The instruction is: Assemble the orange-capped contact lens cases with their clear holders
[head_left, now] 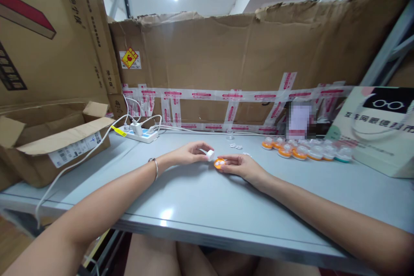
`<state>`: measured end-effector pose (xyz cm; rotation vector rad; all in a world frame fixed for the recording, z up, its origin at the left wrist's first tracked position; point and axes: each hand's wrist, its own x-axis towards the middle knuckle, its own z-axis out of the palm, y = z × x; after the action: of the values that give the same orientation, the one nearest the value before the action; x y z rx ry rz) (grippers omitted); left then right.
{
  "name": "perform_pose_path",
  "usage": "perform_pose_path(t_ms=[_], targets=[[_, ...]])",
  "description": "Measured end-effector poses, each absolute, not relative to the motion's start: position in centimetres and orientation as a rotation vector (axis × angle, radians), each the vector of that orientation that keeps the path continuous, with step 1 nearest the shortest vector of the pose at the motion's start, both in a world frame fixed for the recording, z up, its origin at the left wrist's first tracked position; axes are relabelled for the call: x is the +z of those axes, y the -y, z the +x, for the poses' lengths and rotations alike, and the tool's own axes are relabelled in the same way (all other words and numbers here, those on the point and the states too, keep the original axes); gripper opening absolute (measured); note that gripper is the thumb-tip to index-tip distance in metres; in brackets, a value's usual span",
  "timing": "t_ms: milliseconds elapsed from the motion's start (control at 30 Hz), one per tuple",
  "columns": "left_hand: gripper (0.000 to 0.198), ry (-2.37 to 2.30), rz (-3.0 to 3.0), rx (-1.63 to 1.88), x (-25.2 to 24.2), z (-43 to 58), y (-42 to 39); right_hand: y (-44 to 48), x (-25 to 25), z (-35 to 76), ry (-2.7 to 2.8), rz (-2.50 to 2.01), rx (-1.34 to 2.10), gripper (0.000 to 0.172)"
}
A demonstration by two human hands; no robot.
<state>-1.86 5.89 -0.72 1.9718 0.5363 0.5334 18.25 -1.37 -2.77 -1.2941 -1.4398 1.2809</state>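
Note:
Between the thumb and fingers of my left hand (193, 152) is a small white piece (210, 154), too small to name its kind. Just to its right, my right hand (241, 167) grips a small orange round case (219, 164) by its edge. Pale round parts show inside the case. The two held things are close together above the table. Behind my right hand lie a few small white pieces (235, 146) and a small clear cap-like thing (230, 134).
Several clear-topped orange and teal cases (300, 152) stand at the right, by a pale paper bag (371, 138). A white power strip (142, 133) with cables and an open cardboard box (61, 138) occupy the left. A taped cardboard sheet (207, 60) walls off the back of the table (181, 198).

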Motion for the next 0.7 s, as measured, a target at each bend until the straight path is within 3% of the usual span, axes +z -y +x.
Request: perform_pose_path(t_ms=[700], targets=[[0.037, -0.439, 1.946, 0.549, -1.32, -1.24, -5.88, 1.75, -2.69, 17.43, 1.471, -1.257, 1.115, 0.049]])
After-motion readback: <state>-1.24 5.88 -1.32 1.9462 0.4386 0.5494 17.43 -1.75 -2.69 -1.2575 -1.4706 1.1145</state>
